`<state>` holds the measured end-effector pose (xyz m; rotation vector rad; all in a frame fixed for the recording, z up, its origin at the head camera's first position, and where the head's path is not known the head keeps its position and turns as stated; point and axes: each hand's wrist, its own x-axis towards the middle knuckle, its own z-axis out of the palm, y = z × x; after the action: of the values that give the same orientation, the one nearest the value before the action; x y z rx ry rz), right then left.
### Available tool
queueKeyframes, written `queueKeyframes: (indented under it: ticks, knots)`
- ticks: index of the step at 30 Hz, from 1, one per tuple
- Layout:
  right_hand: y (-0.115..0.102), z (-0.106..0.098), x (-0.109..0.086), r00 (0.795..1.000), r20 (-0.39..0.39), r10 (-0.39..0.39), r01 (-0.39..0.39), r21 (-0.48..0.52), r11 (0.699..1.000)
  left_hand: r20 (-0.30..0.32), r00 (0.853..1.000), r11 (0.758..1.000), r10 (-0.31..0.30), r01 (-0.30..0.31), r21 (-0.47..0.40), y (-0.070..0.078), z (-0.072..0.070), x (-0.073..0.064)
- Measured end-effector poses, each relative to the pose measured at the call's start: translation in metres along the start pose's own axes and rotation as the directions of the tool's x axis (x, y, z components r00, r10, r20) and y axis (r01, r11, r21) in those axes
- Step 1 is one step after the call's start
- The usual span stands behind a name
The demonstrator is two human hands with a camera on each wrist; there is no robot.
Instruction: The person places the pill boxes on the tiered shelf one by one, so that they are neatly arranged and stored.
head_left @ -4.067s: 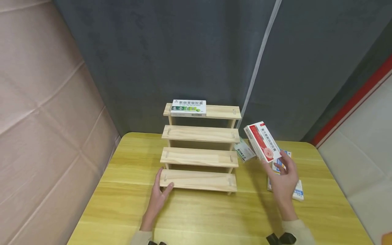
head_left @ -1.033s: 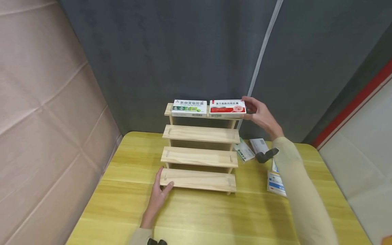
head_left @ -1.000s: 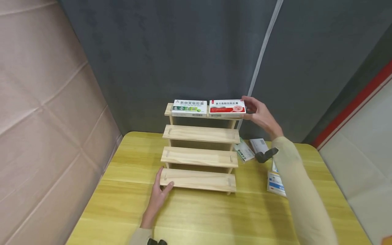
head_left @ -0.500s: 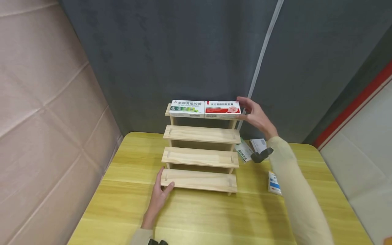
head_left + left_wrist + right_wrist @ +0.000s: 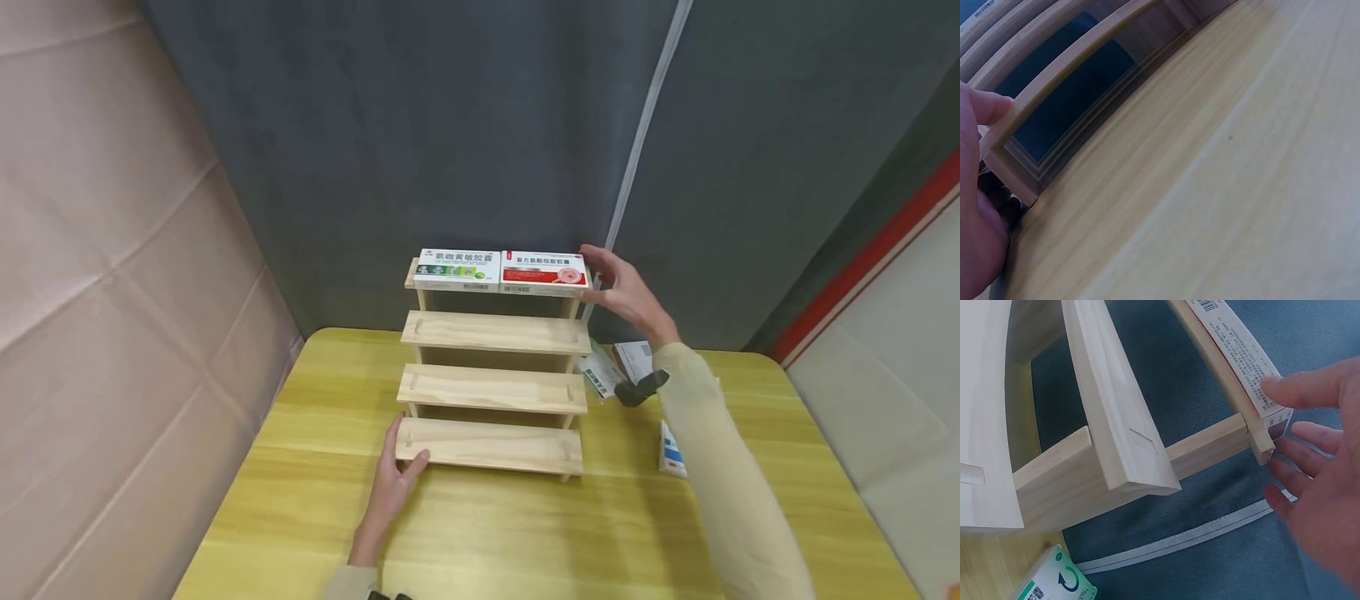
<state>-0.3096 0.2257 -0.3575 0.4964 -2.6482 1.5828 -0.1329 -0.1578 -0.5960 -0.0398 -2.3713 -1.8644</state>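
Observation:
A pale wooden four-tier stepped rack point(image 5: 495, 332) stands on the table. My left hand point(image 5: 390, 490) grips the left end of its lowest tier, thumb over the front edge; in the left wrist view the thumb point(image 5: 988, 107) lies on that board. On the top tier a green-and-white medicine box point(image 5: 457, 269) lies flat, side by side with a red-and-white medicine box point(image 5: 545, 273). My right hand point(image 5: 628, 292) holds the red-and-white box at its right end. In the right wrist view the thumb point(image 5: 1304, 387) is on the box's front side, and the other fingers are around its end.
Right of the rack lie a green-and-white box point(image 5: 600, 372) and a white box with a barcode point(image 5: 634, 358). A blue-and-white box point(image 5: 672, 450) is partly hidden by my right sleeve point(image 5: 723, 467). A dark curtain point(image 5: 450, 125) hangs behind the table.
My right hand has brought the red-and-white box from the right onto the top tier, then slid it left against the green-and-white box. My left hand has stayed on the rack.

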Motion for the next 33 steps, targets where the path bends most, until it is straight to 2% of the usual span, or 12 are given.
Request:
queueKeyframes:
  ticks: [10, 22, 33]
  knots:
    - [0.016, -0.004, -0.012, 1.000, 0.001, 0.024, -0.024, 0.029, 0.999, -0.004, 1.000, 1.000, 0.006, -0.006, -0.007, 0.000, 0.000, -0.001]
    - [0.027, -0.007, -0.024, 0.999, 0.000, 0.052, -0.052, 0.008, 0.999, -0.006, 1.000, 1.000, 0.027, -0.027, -0.011, -0.002, 0.000, 0.000]
    - [0.041, -0.010, -0.041, 0.994, -0.003, 0.111, -0.111, 0.042, 0.993, -0.007, 1.000, 1.000, 0.025, -0.025, 0.011, -0.001, 0.002, 0.000]
